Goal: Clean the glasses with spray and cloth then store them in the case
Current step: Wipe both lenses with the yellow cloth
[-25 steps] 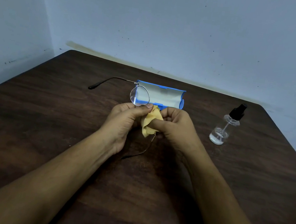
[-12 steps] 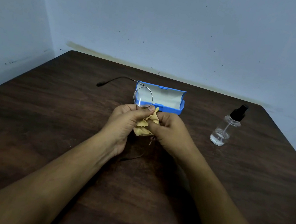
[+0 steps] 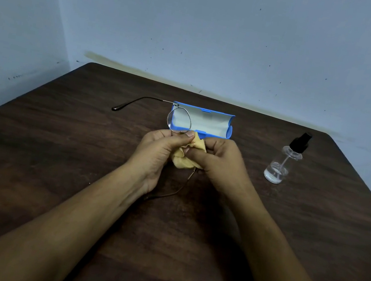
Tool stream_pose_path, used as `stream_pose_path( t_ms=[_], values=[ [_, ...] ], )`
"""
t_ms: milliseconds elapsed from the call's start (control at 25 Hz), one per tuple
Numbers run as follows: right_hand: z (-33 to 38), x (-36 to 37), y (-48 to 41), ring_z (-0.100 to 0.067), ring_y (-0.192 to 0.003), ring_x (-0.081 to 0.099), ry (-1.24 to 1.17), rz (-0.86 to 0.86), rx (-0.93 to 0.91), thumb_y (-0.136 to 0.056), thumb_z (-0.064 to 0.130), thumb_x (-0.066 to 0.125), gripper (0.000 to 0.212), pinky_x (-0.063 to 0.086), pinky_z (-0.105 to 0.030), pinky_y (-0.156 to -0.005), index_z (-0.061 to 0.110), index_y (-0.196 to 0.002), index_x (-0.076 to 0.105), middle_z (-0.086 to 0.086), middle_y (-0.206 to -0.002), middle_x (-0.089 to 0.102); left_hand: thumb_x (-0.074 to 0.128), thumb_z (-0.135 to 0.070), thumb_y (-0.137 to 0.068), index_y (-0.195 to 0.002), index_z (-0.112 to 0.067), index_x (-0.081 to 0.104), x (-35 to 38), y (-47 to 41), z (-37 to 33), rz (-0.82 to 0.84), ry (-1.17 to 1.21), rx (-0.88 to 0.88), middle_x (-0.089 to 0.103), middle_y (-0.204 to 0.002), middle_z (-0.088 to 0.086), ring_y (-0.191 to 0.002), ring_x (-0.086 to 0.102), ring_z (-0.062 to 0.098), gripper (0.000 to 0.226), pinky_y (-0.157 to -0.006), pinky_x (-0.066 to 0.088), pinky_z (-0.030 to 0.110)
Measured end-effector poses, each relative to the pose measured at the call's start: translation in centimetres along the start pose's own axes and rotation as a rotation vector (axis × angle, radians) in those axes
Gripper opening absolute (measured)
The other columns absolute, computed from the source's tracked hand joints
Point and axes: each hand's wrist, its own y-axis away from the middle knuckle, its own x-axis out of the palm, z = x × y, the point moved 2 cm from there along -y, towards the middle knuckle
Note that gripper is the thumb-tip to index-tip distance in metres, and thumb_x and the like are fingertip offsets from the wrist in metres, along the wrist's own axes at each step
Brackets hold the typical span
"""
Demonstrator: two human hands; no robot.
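While left grip (image 3: pixel 161 147) is pinching glasses (image 3: pixel 179 121) by rim, right grip (image 3: pixel 221 161) is clutching cloth (image 3: pixel 183 161) over hidden half; case (image 3: pixel 206 124) lying open behind, toward worktop (image 3: pixel 55 169) far edge.

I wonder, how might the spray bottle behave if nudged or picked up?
The spray bottle holds little liquid, so it is probably light. Tall and narrow, it may tip if pushed high up. Its clear wall seems smooth, perhaps slippery.

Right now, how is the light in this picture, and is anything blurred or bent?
Head view: light is dim and bluish; the arms throw a soft shadow on the table; the wide lens slightly bends the table's edges; the glasses and spray bottle look fairly sharp, without strong glare.
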Motion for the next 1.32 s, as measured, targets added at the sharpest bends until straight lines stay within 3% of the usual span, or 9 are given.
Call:
stream_pose_path(
  t_ms=[160, 280, 400, 560, 720, 880, 1040, 1200, 1320],
  values=[
    [0.2, -0.8, 0.2, -0.023, -0.067, 0.060, -0.030, 0.118, 0.039, -0.085, 0.023, 0.063, 0.022, 0.046, -0.035, -0.064, 0.005, -0.082, 0.075, -0.022, -0.075, 0.071, 0.072, -0.013, -0.088, -0.085, -0.003, 0.071, -0.2, -0.4, -0.3, -0.005, 0.011, -0.045, 0.073, -0.070, 0.005, -0.061, 0.070, 0.014, 0.010, -0.061, 0.059, 0.025],
    [0.3, -0.5, 0.3, -0.029, -0.074, 0.065, -0.042, 0.109, 0.046, -0.077, 0.020, 0.071, 0.017, 0.049, -0.038, -0.071, 0.006, -0.083, 0.078, -0.027, -0.085, 0.075, 0.073, -0.011, -0.087, -0.080, -0.004, 0.070, -0.2, -0.3, -0.3, 0.003, -0.017, -0.049, 0.072, -0.070, 0.005, -0.061, 0.067, 0.014, 0.010, -0.062, 0.058, 0.025],
    [0.4, -0.3, 0.2, -0.022, -0.064, 0.065, -0.030, 0.041, 0.045, -0.075, 0.010, 0.079, 0.005, 0.049, -0.033, -0.066, 0.006, -0.076, 0.076, -0.018, -0.074, 0.075, 0.074, -0.011, -0.084, -0.090, 0.003, 0.071, -0.1, 0.0, -0.2, 0.034, -0.021, -0.053, 0.071, -0.076, 0.011, -0.063, 0.067, 0.017, 0.016, -0.062, 0.059, 0.027],
    [0.6, -1.0, 0.3, -0.025, -0.067, 0.057, -0.011, 0.082, 0.034, -0.075, 0.024, 0.077, 0.021, 0.042, -0.038, -0.065, 0.003, -0.079, 0.075, -0.029, -0.078, 0.071, 0.074, -0.013, -0.085, -0.086, -0.001, 0.073, -0.3, -0.2, -0.4, 0.062, -0.020, -0.065, 0.073, -0.078, 0.010, -0.068, 0.070, 0.018, 0.012, -0.066, 0.060, 0.029],
    [0.6, -1.2, 0.5, -0.017, -0.054, 0.050, 0.051, 0.092, -0.003, -0.089, 0.022, 0.060, 0.026, 0.039, -0.033, -0.055, 0.008, -0.069, 0.067, -0.010, -0.058, 0.058, 0.071, -0.010, -0.089, -0.084, -0.004, 0.075, -0.3, -0.2, -0.4, 0.029, -0.003, -0.078, 0.076, -0.075, 0.008, -0.066, 0.073, 0.017, 0.009, -0.064, 0.062, 0.029],
    [0.3, -0.7, 0.4, -0.022, -0.062, 0.055, 0.209, 0.096, -0.085, -0.089, 0.035, 0.055, 0.036, 0.051, -0.050, -0.060, 0.002, -0.082, 0.066, -0.027, -0.075, 0.065, 0.070, -0.010, -0.089, -0.090, -0.003, 0.075, -0.6, -0.4, -0.4, 0.030, 0.013, -0.080, 0.076, -0.080, 0.009, -0.070, 0.072, 0.019, 0.009, -0.071, 0.061, 0.033],
    [0.1, -1.2, 0.6, -0.019, -0.072, 0.064, 0.053, 0.201, 0.009, -0.089, 0.004, 0.063, 0.009, 0.053, -0.035, -0.066, 0.004, -0.093, 0.072, -0.019, -0.084, 0.074, 0.070, -0.009, -0.089, -0.082, -0.003, 0.071, -0.4, -0.3, -0.2, 0.012, -0.039, -0.051, 0.074, -0.071, 0.007, -0.063, 0.070, 0.014, 0.009, -0.062, 0.058, 0.025],
    [0.2, -0.2, 0.5, -0.013, -0.063, 0.064, 0.168, 0.152, -0.005, -0.093, 0.018, 0.068, 0.014, 0.050, -0.028, -0.055, 0.011, -0.083, 0.072, -0.012, -0.074, 0.074, 0.070, -0.006, -0.088, -0.082, 0.000, 0.068, -0.2, -0.1, -0.1, 0.000, -0.052, -0.039, 0.070, -0.064, 0.005, -0.055, 0.065, 0.012, 0.008, -0.057, 0.055, 0.023],
    [0.4, 0.2, 0.6, -0.011, -0.068, 0.065, 0.116, 0.250, 0.039, -0.096, 0.008, 0.061, 0.013, 0.053, -0.026, -0.056, 0.009, -0.091, 0.072, -0.008, -0.079, 0.074, 0.069, -0.007, -0.089, -0.089, 0.001, 0.066, -0.2, 0.0, -0.2, -0.009, -0.042, -0.031, 0.068, -0.063, 0.005, -0.055, 0.063, 0.012, 0.009, -0.054, 0.054, 0.022]
  ],
)
